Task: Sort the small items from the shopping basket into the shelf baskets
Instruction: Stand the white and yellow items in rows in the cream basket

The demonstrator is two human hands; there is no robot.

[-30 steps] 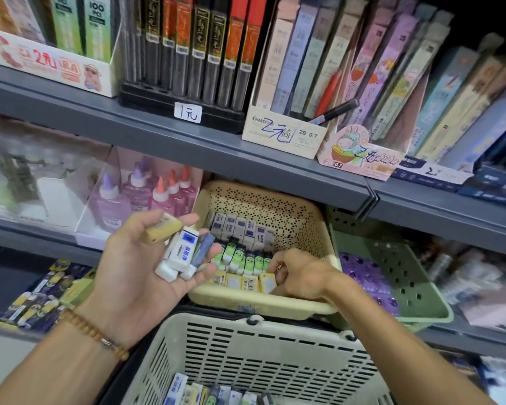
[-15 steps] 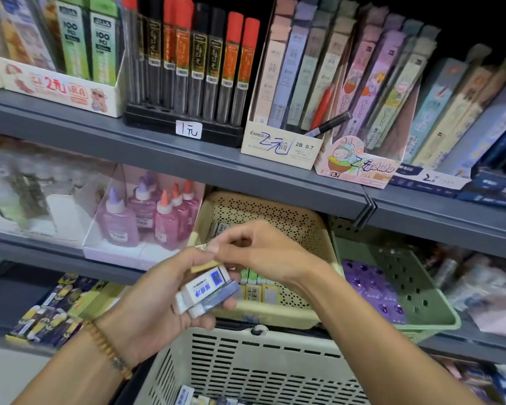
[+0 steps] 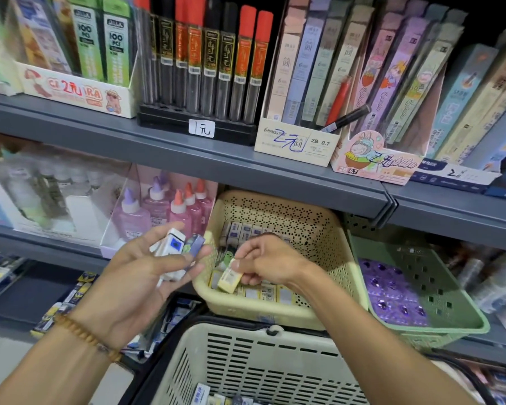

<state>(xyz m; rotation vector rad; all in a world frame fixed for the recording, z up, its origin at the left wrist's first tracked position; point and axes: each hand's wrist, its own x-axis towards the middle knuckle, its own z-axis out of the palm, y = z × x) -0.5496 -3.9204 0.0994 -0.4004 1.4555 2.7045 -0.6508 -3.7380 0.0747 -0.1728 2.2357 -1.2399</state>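
Right fingers (image 3: 247, 277) around yellow eraser (image 3: 230, 280)

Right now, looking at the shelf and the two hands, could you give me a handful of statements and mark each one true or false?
1. The right hand pinches a pale yellow eraser over the beige basket. True.
2. The left hand holds nothing. False: it holds several small erasers on its palm and fingers.
3. The green basket stands to the right of the beige one. True.
4. The glue bottles sit on the top shelf. False: they stand on the lower shelf, left of the beige basket.
5. The shopping basket is completely bare inside. False: a few small items show at its bottom.
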